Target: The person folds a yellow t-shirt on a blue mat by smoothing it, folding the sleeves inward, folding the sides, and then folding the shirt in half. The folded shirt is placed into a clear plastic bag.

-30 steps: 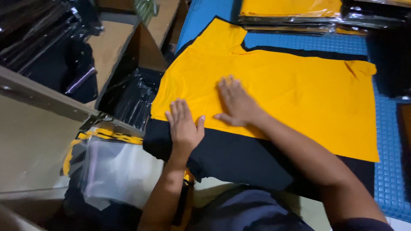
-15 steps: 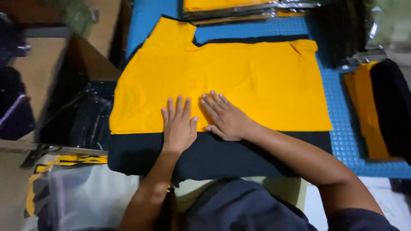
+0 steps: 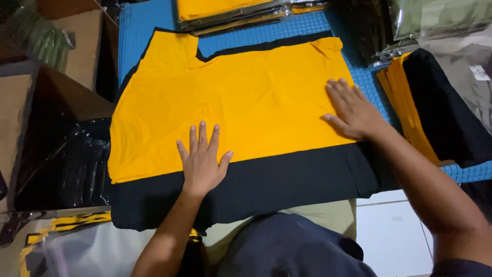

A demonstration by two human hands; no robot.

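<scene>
The yellow-and-black garment (image 3: 241,107) lies flat on the blue mat (image 3: 136,31) — long axis crosswise. Left hand (image 3: 202,161) presses its near middle, right hand (image 3: 353,110) its right edge — both open-palmed, gripping nothing.

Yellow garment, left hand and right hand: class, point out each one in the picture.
yellow garment (image 3: 256,97), head view, middle of the flat yellow cloth.
left hand (image 3: 201,164), head view, back of the hand, flat on the garment.
right hand (image 3: 353,110), head view, back of the hand, near the garment's edge.

Clear plastic bags of folded yellow cloth (image 3: 230,13) at the far edge; glossy black packets (image 3: 84,164) in the left carton; a clear yellow-and-black-edged bag (image 3: 72,246) nearest.
</scene>
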